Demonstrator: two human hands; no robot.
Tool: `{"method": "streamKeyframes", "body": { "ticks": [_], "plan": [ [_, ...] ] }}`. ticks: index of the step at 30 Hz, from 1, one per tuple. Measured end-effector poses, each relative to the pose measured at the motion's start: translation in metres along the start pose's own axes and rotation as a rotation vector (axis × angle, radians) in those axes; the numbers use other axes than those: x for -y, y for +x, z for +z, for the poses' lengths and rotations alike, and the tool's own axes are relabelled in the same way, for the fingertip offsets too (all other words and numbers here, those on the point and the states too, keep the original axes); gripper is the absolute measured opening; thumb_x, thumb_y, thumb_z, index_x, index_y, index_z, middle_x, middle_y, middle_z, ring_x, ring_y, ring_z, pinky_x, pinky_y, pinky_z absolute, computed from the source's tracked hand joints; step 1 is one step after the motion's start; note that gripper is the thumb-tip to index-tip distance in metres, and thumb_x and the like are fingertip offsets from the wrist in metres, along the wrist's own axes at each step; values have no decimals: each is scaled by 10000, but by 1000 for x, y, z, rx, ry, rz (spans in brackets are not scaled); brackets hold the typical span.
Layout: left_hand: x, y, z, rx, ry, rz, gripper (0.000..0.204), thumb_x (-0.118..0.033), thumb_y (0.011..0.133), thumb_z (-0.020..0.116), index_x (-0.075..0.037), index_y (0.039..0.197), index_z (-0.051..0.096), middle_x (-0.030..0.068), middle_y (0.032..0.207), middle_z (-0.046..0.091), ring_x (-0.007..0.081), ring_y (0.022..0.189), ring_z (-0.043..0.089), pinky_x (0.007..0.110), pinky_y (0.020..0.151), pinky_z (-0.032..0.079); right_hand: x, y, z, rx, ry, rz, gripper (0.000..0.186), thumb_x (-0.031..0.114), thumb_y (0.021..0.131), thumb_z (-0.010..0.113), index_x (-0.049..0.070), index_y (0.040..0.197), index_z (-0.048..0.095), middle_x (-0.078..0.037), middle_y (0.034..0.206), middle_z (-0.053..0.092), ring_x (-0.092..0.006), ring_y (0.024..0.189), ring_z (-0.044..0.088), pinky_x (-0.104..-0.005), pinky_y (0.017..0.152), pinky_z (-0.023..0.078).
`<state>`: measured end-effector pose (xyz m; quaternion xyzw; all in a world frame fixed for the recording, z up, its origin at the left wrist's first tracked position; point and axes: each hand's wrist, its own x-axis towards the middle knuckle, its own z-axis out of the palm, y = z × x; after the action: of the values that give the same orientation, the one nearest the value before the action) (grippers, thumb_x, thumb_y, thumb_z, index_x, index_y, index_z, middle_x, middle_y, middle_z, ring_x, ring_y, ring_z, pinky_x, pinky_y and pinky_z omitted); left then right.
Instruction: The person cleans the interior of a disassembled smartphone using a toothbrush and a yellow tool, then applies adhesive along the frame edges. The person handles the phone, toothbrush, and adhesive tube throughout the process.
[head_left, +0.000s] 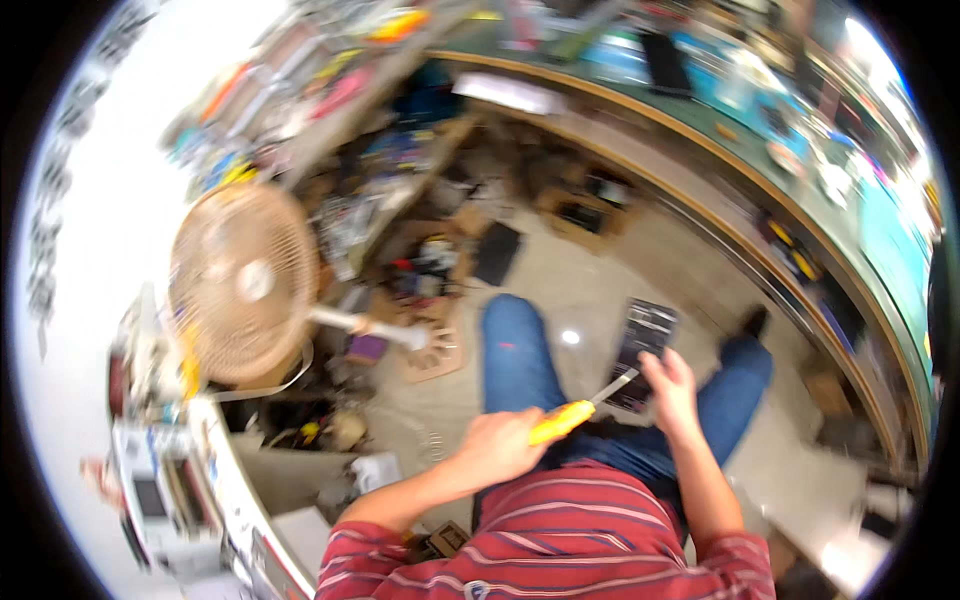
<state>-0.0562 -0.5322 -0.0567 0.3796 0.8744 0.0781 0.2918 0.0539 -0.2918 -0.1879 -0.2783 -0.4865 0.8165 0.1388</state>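
Observation:
My left hand (497, 446) is wrapped round the yellow handle of a screwdriver (562, 421) in front of my lap. Its grey shaft slants up to the right, and the tip reaches the fingertips of my right hand (674, 392). Those fingers are drawn together beside the tip; blur hides whether they pinch the shaft or something small. Behind the right hand and the shaft is a dark, flat, rectangular thing (648, 326) between my knees. I cannot tell whether it is held or lies lower down.
A beige fan (245, 280) stands to the left, beside a cluttered shelf (345, 225). A green-topped workbench (720, 125) curves along the far and right sides, loaded with blurred items. Cardboard boxes (585, 215) and a dark flat piece (497, 253) lie on the pale floor.

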Motion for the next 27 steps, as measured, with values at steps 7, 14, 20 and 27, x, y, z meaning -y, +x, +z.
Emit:
{"method": "streamKeyframes", "body": {
  "ticks": [7,14,20,27],
  "plan": [
    [105,-66,72,-364,-459,-135,311,-278,958,653,-82,1194,601,137,1134,673,342,1023,656,455,819,531,-22,20,2,61,60,25,260,137,1039,595,13,1267,616,-50,1180,691,-143,1055,644,-309,951,488],
    [310,-146,95,-1636,-1003,-669,245,-136,990,687,-30,1197,609,12,1061,656,99,875,611,271,797,517,-19,41,13,95,-19,65,236,144,1040,593,13,1235,624,-46,1138,700,-139,1000,653,-302,908,502],
    [444,-173,-20,-2135,-889,-569,227,-142,969,703,1,1139,657,21,946,661,118,828,609,272,774,494,-16,44,45,83,-91,56,242,137,1044,579,2,1242,608,-52,1103,702,-148,983,664,-324,866,536],
    [571,-162,-65,-1891,-423,-1081,515,-70,851,677,57,1299,456,267,1284,468,422,1241,442,473,1098,342,-22,42,65,-67,-210,119,389,138,980,672,-4,1335,601,-125,1236,663,-246,1076,641,-418,925,534]
  ]
}}
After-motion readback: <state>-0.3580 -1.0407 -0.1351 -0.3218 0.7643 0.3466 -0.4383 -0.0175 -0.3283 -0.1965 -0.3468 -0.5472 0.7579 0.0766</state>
